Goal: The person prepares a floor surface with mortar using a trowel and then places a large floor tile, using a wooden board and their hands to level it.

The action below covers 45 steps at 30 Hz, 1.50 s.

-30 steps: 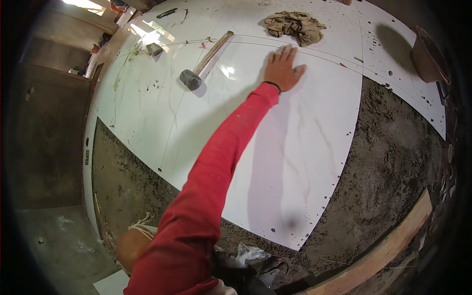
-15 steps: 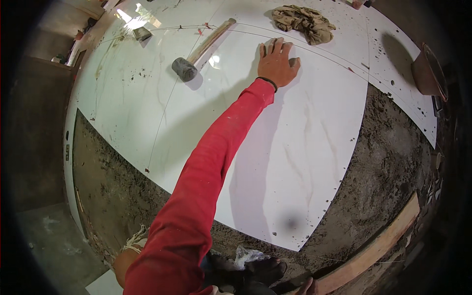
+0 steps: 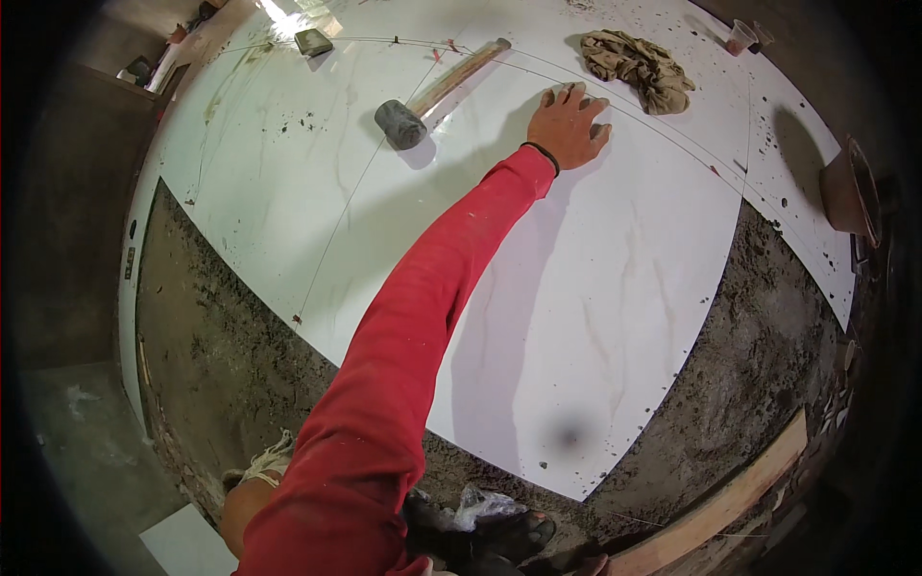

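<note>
My left hand, in a red sleeve with a dark band at the wrist, lies palm down with fingers spread on a large white veined tile. It holds nothing. To its left a mallet with a black rubber head and wooden handle rests on the tiles. A crumpled brown cloth lies beyond the hand to the right. Thin strings run across the tiles near my fingertips. My right hand cannot be made out; a small brown shape at the lower edge, by the plank, may be a finger or a toe.
Grey mortar borders the tile's near sides. A wooden plank lies at the lower right. A brown bucket stands at the far right, a small dark block at the far left. Clear plastic lies by my feet.
My left hand stays flat on the tile. The whole scene has shifted slightly down and right in the picture as my head moved; nothing else has visibly changed.
</note>
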Motion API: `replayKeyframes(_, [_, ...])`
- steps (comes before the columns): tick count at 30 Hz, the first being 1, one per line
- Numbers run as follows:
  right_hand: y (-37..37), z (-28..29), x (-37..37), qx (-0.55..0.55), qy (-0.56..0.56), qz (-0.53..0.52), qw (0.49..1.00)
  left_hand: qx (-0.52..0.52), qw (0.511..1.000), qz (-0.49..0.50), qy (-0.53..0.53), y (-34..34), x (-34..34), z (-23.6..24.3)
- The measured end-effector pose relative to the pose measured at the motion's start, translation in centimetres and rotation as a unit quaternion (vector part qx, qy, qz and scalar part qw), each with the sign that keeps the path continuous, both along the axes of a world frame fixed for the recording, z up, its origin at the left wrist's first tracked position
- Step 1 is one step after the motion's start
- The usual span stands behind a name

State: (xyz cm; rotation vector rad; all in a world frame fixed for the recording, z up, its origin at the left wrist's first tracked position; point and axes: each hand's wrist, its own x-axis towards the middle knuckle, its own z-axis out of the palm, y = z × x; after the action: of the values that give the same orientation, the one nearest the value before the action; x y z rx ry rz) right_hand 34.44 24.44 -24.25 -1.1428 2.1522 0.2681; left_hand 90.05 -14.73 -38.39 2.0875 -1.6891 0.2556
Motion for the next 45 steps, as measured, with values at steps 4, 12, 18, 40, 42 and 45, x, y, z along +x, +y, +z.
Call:
replayKeyframes(4, [0.0, 0.1, -0.1, 0.01, 0.003, 0.017, 1.0, -0.056, 0.998, 0.025, -0.009, 0.4, 0.7, -1.0])
replayKeyframes(12, [-0.3, 1.3, 0.5, 0.024, 0.026, 0.058, 0.998, -0.08, 0.993, 0.087, -0.01, 1.3, 2.9, -1.1])
replayKeyframes(18, [0.9, 1.0, 0.1, 0.035, -0.016, 0.038, 0.999, -0.06, 0.997, 0.053, -0.024, 3.3, 3.6, -2.0])
replayKeyframes(40, [-20.7, -8.0, 36.5, -0.224, -0.104, 0.791, 0.56, 0.046, 0.983, 0.162, 0.08, 35.1, 16.6, 7.0])
replayKeyframes(42, [-21.3, -8.0, 37.3, -0.205, -0.114, 0.817, 0.527, -0.018, 0.99, 0.112, 0.079, 31.3, 14.9, 6.3])
replayKeyframes(45, [-21.2, -7.9, 38.1, -0.195, -0.128, 0.801, 0.551, -0.056, 0.984, 0.167, 0.007, 23.0, 14.3, 4.2])
